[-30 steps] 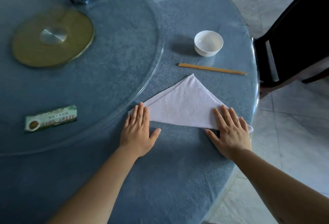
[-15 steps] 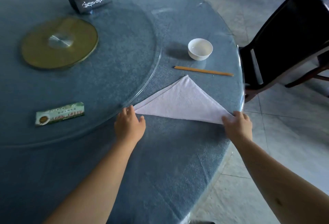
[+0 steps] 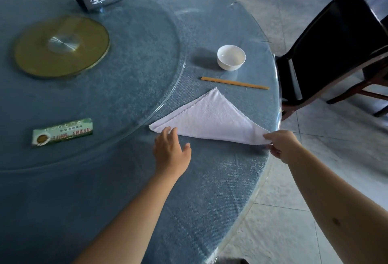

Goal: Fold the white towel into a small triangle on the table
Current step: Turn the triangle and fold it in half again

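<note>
- White towel (image 3: 212,120): folded into a flat triangle, stitched hem visible along its left edge.
- Apex points away from the person; right corner lifted slightly off the blue table (image 3: 210,190).

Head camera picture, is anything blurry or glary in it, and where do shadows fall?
Head view: dim, bluish light; the glass turntable rim shows pale glare streaks; the white bowl casts a soft shadow to its left; the green packet looks slightly smeared; wide-angle bending curves the table edge.
</note>
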